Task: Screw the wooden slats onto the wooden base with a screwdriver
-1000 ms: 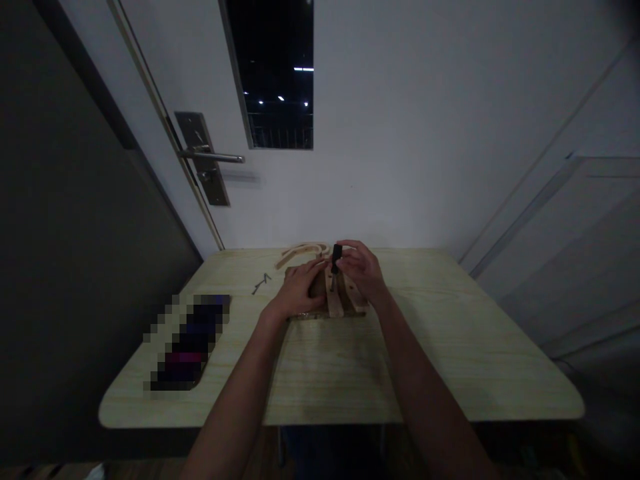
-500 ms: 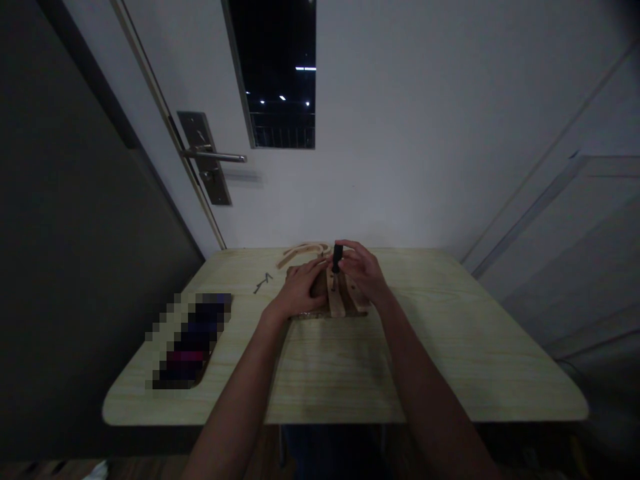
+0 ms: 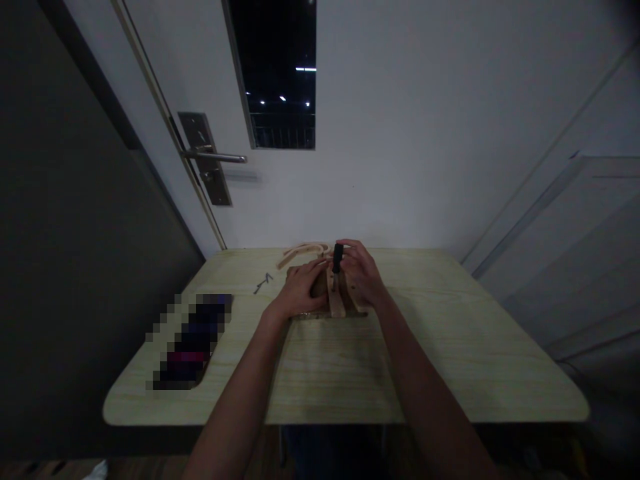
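My right hand (image 3: pixel 364 272) is closed around a screwdriver (image 3: pixel 338 257) with a black handle, held nearly upright. Its shaft points down at a pale wooden strip (image 3: pixel 337 305) that lies across a brown wooden board (image 3: pixel 319 288); the tip's exact contact is too small to make out. Spread over the board's left side is my left hand (image 3: pixel 299 291), thumb apart from the fingers, pressing on the wood. Another pale strip (image 3: pixel 354 291) with a dark hole lies partly under my right hand.
Curved pale wooden pieces (image 3: pixel 303 251) lie behind the board. Several screws (image 3: pixel 262 283) are loose to the left. A pixelated dark flat object (image 3: pixel 195 340) lies at the left of the table (image 3: pixel 450 360). A white door with a metal handle (image 3: pixel 220 157) stands behind.
My right hand has shifted slightly around the screwdriver, its fingers in a slightly different position on the handle. My left hand and the board stay in place.
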The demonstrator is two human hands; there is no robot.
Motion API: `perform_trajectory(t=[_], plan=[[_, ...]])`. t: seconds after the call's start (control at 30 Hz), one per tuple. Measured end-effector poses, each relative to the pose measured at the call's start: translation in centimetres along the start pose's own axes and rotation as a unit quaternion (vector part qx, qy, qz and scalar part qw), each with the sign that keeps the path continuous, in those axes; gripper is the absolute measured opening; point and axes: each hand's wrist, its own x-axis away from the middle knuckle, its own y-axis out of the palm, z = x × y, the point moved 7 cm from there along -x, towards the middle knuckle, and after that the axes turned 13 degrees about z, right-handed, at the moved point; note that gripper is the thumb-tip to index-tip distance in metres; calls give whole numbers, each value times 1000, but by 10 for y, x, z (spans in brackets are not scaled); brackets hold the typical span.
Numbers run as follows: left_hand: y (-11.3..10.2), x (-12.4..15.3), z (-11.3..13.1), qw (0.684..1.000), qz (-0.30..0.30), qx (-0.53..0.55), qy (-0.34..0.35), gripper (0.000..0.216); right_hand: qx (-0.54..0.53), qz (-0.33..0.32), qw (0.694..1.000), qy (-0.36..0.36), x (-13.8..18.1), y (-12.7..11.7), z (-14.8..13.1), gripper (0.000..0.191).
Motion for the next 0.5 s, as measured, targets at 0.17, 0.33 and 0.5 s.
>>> perform_trajectory(t=[0.17,0.33,0.5], plan=[[-1,0,0,1000,0,-2,-1,80,-4,-16,1000,21,2,2,2,46],[-3,-1,3,1000,-8,-2,-5,80,43,10,999,0,-1,-2,-2,43],[-4,-1,4,1000,-1,-3,-12,79,20,-6,1000,5,-2,1,-4,36]])
